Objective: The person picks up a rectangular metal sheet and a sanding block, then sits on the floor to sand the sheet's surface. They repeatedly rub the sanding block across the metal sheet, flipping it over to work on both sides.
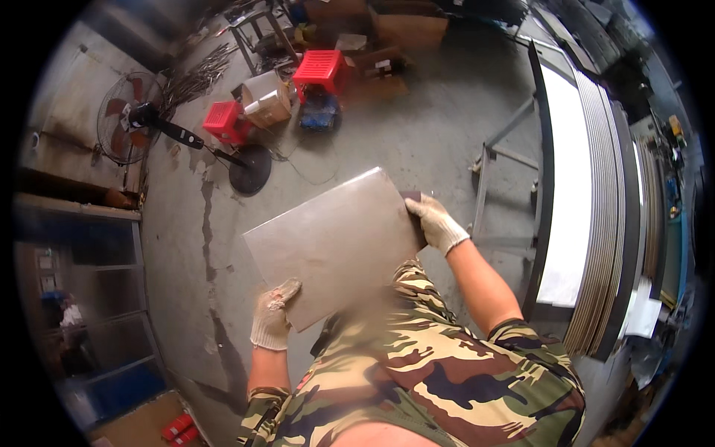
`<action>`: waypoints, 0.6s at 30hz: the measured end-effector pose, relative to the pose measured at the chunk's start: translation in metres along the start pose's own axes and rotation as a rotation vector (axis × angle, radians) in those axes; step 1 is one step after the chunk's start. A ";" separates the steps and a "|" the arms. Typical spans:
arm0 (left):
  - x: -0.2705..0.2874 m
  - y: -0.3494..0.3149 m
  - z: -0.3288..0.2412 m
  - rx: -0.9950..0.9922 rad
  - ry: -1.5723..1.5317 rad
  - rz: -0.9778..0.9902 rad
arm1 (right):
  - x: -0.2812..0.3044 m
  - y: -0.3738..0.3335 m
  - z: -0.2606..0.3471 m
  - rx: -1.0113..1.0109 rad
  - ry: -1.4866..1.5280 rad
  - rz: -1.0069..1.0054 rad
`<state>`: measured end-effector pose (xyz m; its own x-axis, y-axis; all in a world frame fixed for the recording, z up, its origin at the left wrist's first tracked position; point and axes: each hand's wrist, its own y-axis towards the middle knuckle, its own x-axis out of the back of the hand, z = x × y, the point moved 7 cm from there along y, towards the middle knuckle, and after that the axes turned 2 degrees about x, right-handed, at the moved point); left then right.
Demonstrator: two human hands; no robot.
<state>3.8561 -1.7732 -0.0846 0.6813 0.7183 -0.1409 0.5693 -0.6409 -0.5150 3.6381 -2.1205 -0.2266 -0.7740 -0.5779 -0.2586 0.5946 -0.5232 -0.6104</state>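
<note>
Across the middle, in front of my body, I hold a flat grey rectangular panel [335, 238] that looks like sheet metal. It is tilted, its far right corner catching the light. My left hand [272, 316], in a cream knitted glove, grips the panel near its lower left corner, thumb on the upper face. My right hand [438, 222], gloved alike, closes on the dark right edge, where a small dark brown piece shows by the thumb. The fingers under the panel are hidden.
At the right, a metal-framed rack [484, 182] stands beside long stacked sheets [596, 201] with a white face [564, 186]. Ahead left are a standing fan [249, 170], red plastic stools [320, 65] and a cardboard box [266, 100]. A cabinet [112, 287] stands at the left.
</note>
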 end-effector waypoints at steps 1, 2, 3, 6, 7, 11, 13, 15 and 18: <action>-0.007 0.014 0.002 -0.004 0.024 -0.003 | 0.006 0.017 -0.012 -0.028 -0.042 -0.022; -0.017 0.030 -0.002 -0.019 0.048 -0.013 | 0.008 0.025 -0.012 -0.062 0.039 -0.042; -0.025 0.046 -0.006 0.030 0.043 -0.052 | 0.011 0.032 -0.013 -0.098 0.119 -0.064; -0.075 0.085 -0.043 0.302 -0.047 -0.183 | 0.031 0.047 0.012 -0.230 0.180 -0.162; -0.085 0.097 -0.050 0.311 -0.074 -0.141 | 0.046 0.058 0.013 -0.230 0.115 -0.198; -0.114 0.154 -0.061 0.291 -0.139 -0.102 | 0.075 0.095 0.055 -0.222 0.033 -0.304; -0.124 0.183 -0.065 0.278 -0.138 -0.131 | 0.072 0.109 0.098 -0.225 0.075 -0.342; -0.132 0.219 -0.068 0.268 -0.152 -0.133 | 0.087 0.148 0.120 -0.148 0.020 -0.294; -0.134 0.278 -0.060 0.376 -0.200 -0.155 | 0.091 0.199 0.168 -0.105 -0.163 -0.346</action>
<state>3.9505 -2.0639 -0.1578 0.4775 0.8601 -0.1795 0.4258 -0.4053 -0.8090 3.7222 -2.3824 -0.2457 -0.8750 -0.4751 0.0925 0.2732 -0.6426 -0.7159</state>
